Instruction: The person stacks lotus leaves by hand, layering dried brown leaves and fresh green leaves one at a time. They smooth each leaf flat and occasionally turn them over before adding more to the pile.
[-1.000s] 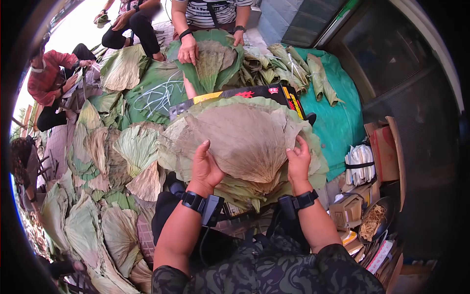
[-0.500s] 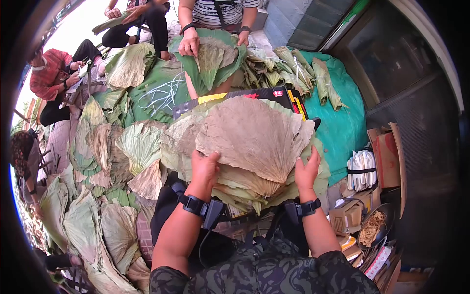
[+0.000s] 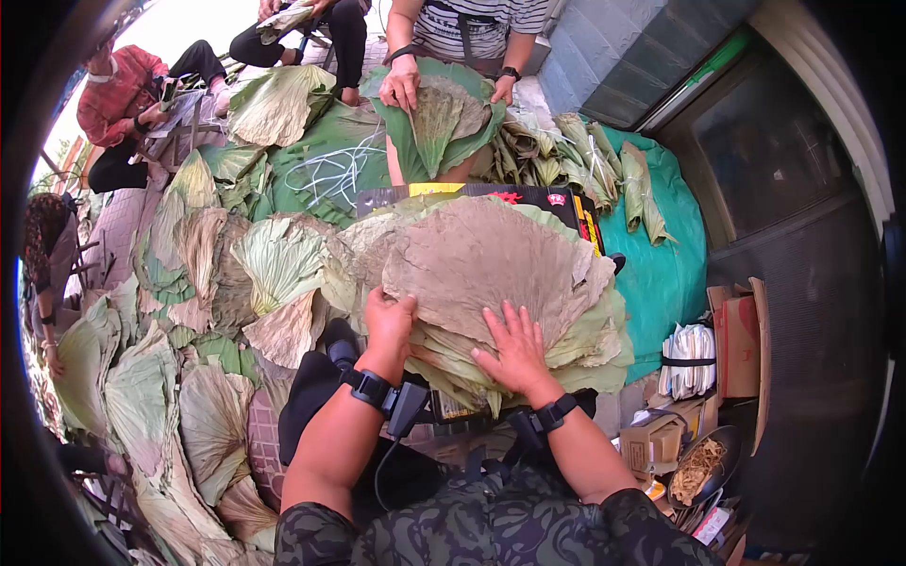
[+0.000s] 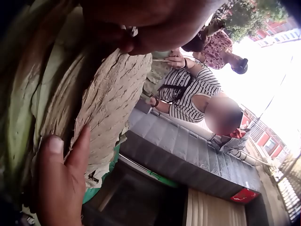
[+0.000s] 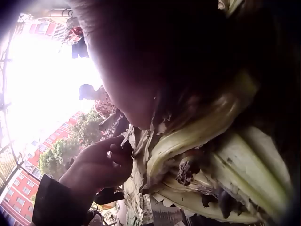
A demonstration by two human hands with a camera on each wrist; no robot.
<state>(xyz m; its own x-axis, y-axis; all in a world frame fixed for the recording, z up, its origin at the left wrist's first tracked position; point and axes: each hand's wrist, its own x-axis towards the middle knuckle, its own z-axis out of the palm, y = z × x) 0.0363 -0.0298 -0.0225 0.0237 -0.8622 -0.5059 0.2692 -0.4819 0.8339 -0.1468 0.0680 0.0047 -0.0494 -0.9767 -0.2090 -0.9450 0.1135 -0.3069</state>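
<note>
A big brownish dried lotus leaf (image 3: 486,264) lies fanned out on top of a stack of paler green leaves (image 3: 604,349) in front of me. My left hand (image 3: 389,325) pinches the near left edge of that top leaf; the right wrist view shows its fingers (image 5: 120,157) bent at the leaf edge. With fingers spread, my right hand (image 3: 519,354) rests flat on the near middle of the leaf. Thick pale leaf ribs (image 5: 188,136) run close under the right wrist. Below the stack is a black printed box (image 3: 557,200), mostly covered.
Many lotus leaves (image 3: 283,259) overlap on the ground at left. Opposite, a person in a striped shirt (image 3: 481,28) handles a green leaf (image 3: 453,123). Rolled leaf bundles (image 3: 642,193) lie on a green tarp (image 3: 665,274). Cardboard (image 3: 741,340) and a black pan (image 3: 703,467) stand at right.
My right hand has moved from the leaf's right edge in to its near middle and spread flat. My left hand stays at the left edge. The head view has turned slightly left.
</note>
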